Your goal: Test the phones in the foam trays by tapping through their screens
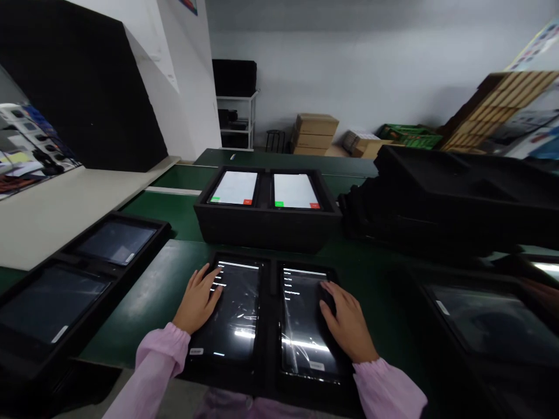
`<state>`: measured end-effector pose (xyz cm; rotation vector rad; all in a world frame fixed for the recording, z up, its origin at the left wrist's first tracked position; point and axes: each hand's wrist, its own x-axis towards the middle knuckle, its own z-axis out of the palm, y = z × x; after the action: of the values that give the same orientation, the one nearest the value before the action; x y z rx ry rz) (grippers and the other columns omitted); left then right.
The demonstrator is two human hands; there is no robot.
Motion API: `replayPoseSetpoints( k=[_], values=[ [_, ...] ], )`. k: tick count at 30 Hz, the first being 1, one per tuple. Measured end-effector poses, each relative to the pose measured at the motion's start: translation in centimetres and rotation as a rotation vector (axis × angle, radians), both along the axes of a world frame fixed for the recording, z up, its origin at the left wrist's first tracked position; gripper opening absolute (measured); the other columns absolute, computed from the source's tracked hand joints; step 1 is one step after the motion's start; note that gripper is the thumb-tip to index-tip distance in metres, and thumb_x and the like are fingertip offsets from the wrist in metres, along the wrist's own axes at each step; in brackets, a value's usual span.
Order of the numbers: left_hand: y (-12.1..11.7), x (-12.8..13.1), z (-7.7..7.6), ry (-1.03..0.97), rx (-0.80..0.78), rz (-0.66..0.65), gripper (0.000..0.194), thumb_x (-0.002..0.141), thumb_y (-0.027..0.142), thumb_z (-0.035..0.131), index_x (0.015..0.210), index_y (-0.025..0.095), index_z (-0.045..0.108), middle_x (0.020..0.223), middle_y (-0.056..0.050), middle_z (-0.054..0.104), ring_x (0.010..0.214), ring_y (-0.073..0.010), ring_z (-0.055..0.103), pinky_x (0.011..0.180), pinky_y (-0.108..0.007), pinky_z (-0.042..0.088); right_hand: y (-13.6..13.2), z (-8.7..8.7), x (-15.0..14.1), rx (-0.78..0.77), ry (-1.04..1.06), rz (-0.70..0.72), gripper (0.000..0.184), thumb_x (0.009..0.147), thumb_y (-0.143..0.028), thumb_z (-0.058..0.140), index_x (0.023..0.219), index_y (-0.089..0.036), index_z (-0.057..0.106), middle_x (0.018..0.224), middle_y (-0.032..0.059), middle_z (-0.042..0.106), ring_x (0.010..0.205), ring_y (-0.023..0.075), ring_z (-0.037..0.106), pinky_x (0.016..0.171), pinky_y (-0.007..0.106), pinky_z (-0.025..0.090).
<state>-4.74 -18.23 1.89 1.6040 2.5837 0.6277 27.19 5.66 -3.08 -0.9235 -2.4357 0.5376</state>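
Pink sleeves (161, 355) lead to the left hand (198, 299) and right hand (347, 323), each lying flat and unclenched, fingertips on a dark tablet (233, 311) and its twin (305, 326) side by side in a black foam tray (271, 326) on the green bench (148, 302), behind which two white-lit screens (264, 189) sit in another tray.

Green bench (174, 291) lies bare left of the near tray (271, 326) — a raised tray (266, 224) blocks just beyond.

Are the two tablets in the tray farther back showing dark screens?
No, both far tablets glow white with green and red buttons, while the near tablets under the hands are dark.
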Motion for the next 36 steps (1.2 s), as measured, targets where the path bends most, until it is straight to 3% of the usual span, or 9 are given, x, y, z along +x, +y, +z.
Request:
replayPoseSetpoints(
  k=[9,14,24,36],
  values=[
    [-0.1,-1.1,-0.5,-0.036,0.129,0.041,0.044,0.098,0.041,0.042,0.135,0.019,0.053,0.137,-0.009,0.060,0.139,-0.0280,0.043,0.115,-0.050,0.038,-0.1,0.4,-0.5,0.004,-0.025,0.010,0.048,0.102,-0.037,0.041,0.145,-0.015,0.042,0.142,0.0133,0.054,0.136,0.0294,0.045,0.115,0.055,0.034],
    [-0.1,-1.3,-0.6,-0.035,0.176,0.045,0.041,0.096,0.040,0.043,0.128,0.019,0.057,0.132,-0.010,0.063,0.132,-0.0295,0.051,0.113,-0.051,0.041,0.1,0.2,-0.5,0.003,-0.052,0.027,0.045,0.101,-0.033,0.040,0.141,-0.012,0.046,0.140,0.0144,0.056,0.137,0.0290,0.045,0.117,0.057,0.031],
    [-0.5,-0.6,-0.1,-0.055,0.262,0.041,0.029,0.089,0.021,0.043,0.107,0.024,0.065,0.113,-0.005,0.071,0.123,-0.0256,0.058,0.105,-0.046,0.047,0.2,-0.1,0.1,-0.061,0.118,-0.067,0.038,0.097,-0.035,0.042,0.126,-0.017,0.059,0.125,0.0111,0.065,0.120,0.0292,0.057,0.104,0.053,0.044],
    [-0.8,-1.0,-0.4,-0.018,0.205,0.032,0.027,0.086,0.021,0.046,0.098,0.025,0.069,0.106,-0.005,0.073,0.120,-0.0271,0.060,0.103,-0.048,0.048,-0.2,1.0,0.1,-0.069,0.194,0.003,0.029,0.096,-0.032,0.045,0.110,-0.020,0.068,0.110,0.0083,0.071,0.112,0.0280,0.061,0.100,0.050,0.047]
  ],
)
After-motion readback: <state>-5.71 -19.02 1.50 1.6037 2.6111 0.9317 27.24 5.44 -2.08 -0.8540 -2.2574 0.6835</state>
